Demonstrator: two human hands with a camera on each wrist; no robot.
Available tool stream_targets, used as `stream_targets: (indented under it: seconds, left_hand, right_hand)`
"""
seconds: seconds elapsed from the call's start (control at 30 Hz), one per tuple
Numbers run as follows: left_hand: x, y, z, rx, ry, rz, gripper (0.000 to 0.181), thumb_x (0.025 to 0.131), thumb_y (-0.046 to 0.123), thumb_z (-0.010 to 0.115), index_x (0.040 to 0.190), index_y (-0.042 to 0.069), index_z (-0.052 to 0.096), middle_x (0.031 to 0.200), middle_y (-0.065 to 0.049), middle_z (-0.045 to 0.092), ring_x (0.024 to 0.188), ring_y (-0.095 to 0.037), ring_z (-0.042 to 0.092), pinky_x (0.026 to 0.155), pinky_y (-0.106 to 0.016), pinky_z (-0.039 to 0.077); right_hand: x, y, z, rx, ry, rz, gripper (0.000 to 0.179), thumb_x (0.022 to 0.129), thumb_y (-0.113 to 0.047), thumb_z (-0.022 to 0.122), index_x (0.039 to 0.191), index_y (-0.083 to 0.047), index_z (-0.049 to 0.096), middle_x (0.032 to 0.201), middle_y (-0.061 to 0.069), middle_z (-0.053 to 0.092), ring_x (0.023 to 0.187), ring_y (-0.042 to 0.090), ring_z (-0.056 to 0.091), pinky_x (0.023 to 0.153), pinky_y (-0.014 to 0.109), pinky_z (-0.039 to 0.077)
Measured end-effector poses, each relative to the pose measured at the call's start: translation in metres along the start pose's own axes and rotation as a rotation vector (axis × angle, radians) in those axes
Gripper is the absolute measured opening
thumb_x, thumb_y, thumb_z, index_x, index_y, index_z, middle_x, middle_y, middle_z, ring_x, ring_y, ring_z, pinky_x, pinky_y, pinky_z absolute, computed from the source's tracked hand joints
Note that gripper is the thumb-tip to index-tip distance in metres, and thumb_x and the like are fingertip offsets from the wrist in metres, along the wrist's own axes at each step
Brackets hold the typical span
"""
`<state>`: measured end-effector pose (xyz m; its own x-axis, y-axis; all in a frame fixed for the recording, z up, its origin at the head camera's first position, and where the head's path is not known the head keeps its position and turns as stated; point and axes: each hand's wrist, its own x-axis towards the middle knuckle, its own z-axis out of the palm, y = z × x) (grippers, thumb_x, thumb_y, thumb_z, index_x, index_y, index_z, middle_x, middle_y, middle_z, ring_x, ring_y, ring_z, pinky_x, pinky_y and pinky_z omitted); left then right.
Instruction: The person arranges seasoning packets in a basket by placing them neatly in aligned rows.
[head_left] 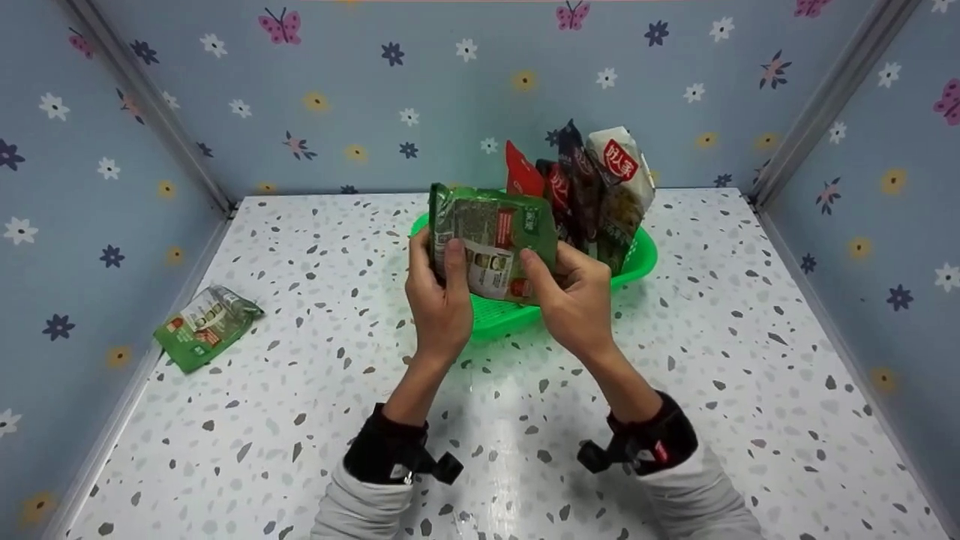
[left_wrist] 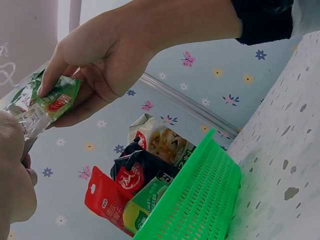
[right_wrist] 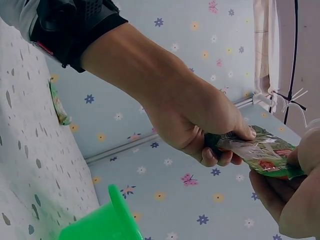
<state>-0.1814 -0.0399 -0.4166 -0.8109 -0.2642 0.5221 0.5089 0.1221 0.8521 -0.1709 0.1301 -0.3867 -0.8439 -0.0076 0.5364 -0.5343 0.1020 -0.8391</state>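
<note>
The left hand and right hand together pinched one green packet, its print too small to read, above one green basket. Toward two o'clock, one white packet in the basket read 好人家 on its red label; at least three others, a red packet, black packet and green-yellow packet, stood alongside. Between eight and nine o'clock, a second green packet lay on the speckled tabletop.

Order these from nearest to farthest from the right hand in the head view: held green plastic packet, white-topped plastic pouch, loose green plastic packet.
1. Held packet, touching right hand.
2. White-topped pouch, behind the hand.
3. Loose packet, far left.
</note>
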Motion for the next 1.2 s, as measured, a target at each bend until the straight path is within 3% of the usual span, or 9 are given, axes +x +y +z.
stream_targets:
  seconds: [0.1, 0.3, 0.43, 0.53, 0.67, 0.8, 0.97, 1.07, 1.2]
  left_hand:
    - [-0.001, -0.002, 0.001, -0.012, -0.012, -0.002, 0.077, 0.114, 0.069, 0.046, 0.156, 0.004, 0.051, 0.116, -0.017, 0.067, 0.089, -0.022, 0.065, 0.071, -0.031, 0.054]
    - [-0.004, -0.007, -0.003, -0.06, -0.091, -0.036, 0.075, 0.115, 0.066, 0.05, 0.159, 0.006, 0.049, 0.124, -0.017, 0.067, 0.101, -0.023, 0.068, 0.081, -0.032, 0.057]
    - [-0.003, -0.008, -0.008, -0.068, -0.161, -0.065, 0.064, 0.118, 0.051, 0.056, 0.165, 0.008, 0.045, 0.149, -0.016, 0.063, 0.13, -0.024, 0.07, 0.104, -0.038, 0.059]
    - [0.001, -0.006, -0.012, -0.057, -0.204, -0.059, 0.062, 0.115, 0.036, 0.061, 0.167, 0.009, 0.042, 0.161, -0.014, 0.059, 0.147, -0.027, 0.064, 0.12, -0.044, 0.054]
    - [0.008, -0.002, -0.018, -0.053, -0.272, -0.016, 0.066, 0.108, 0.027, 0.068, 0.167, 0.008, 0.045, 0.166, -0.011, 0.057, 0.155, -0.03, 0.06, 0.125, -0.052, 0.051]
    - [0.011, 0.001, -0.024, -0.02, -0.377, 0.024, 0.068, 0.105, 0.025, 0.075, 0.166, 0.009, 0.05, 0.165, -0.011, 0.061, 0.154, -0.026, 0.061, 0.126, -0.055, 0.052]
    - [0.005, -0.002, -0.029, 0.035, -0.588, 0.014, 0.071, 0.102, 0.028, 0.084, 0.165, 0.011, 0.055, 0.157, -0.007, 0.071, 0.147, -0.019, 0.068, 0.122, -0.048, 0.057]
    - [0.0, -0.008, -0.027, 0.019, -0.698, -0.008, 0.063, 0.101, 0.027, 0.087, 0.159, 0.015, 0.063, 0.148, -0.003, 0.077, 0.136, -0.017, 0.075, 0.114, -0.042, 0.062]
    - [-0.005, -0.016, -0.022, -0.003, -0.776, -0.018, 0.043, 0.101, 0.022, 0.088, 0.143, 0.018, 0.077, 0.131, -0.003, 0.084, 0.115, -0.015, 0.082, 0.096, -0.036, 0.068]
  right_hand:
    - [0.0, 0.0, 0.0, -0.01, 0.013, -0.014, 0.017, 0.111, -0.01, 0.071, 0.114, 0.0, 0.083, 0.068, 0.005, 0.061, 0.057, 0.013, 0.051, 0.053, 0.026, 0.042]
    - [0.003, 0.002, -0.006, -0.032, 0.039, -0.055, 0.016, 0.11, -0.008, 0.07, 0.105, 0.003, 0.08, 0.069, 0.004, 0.058, 0.059, 0.011, 0.05, 0.054, 0.025, 0.041]
    - [0.007, 0.003, -0.018, -0.07, 0.049, -0.115, 0.016, 0.11, -0.006, 0.07, 0.111, 0.002, 0.083, 0.083, 0.013, 0.076, 0.067, 0.007, 0.064, 0.06, 0.023, 0.049]
    - [0.012, 0.002, -0.031, -0.12, 0.007, -0.157, 0.018, 0.11, -0.004, 0.069, 0.118, 0.001, 0.085, 0.098, 0.018, 0.084, 0.078, 0.009, 0.076, 0.069, 0.023, 0.057]
    - [0.019, -0.003, -0.05, -0.207, -0.096, -0.21, 0.017, 0.108, -0.001, 0.071, 0.117, 0.001, 0.085, 0.104, 0.019, 0.087, 0.087, 0.021, 0.084, 0.079, 0.02, 0.062]
    - [0.023, -0.007, -0.066, -0.288, -0.218, -0.267, 0.016, 0.106, 0.0, 0.074, 0.117, 0.0, 0.086, 0.108, 0.017, 0.088, 0.092, 0.03, 0.087, 0.084, 0.016, 0.062]
    - [0.026, -0.007, -0.081, -0.328, -0.375, -0.331, 0.015, 0.105, 0.002, 0.075, 0.113, -0.003, 0.087, 0.095, 0.012, 0.086, 0.068, 0.014, 0.072, 0.069, 0.014, 0.052]
    - [0.027, -0.006, -0.085, -0.335, -0.433, -0.359, 0.016, 0.105, 0.003, 0.075, 0.112, -0.004, 0.087, 0.09, 0.01, 0.085, 0.061, 0.01, 0.062, 0.064, 0.017, 0.048]
    - [0.027, -0.005, -0.086, -0.349, -0.47, -0.378, 0.019, 0.104, 0.004, 0.075, 0.114, -0.005, 0.087, 0.096, 0.011, 0.087, 0.063, 0.012, 0.068, 0.066, 0.016, 0.051]
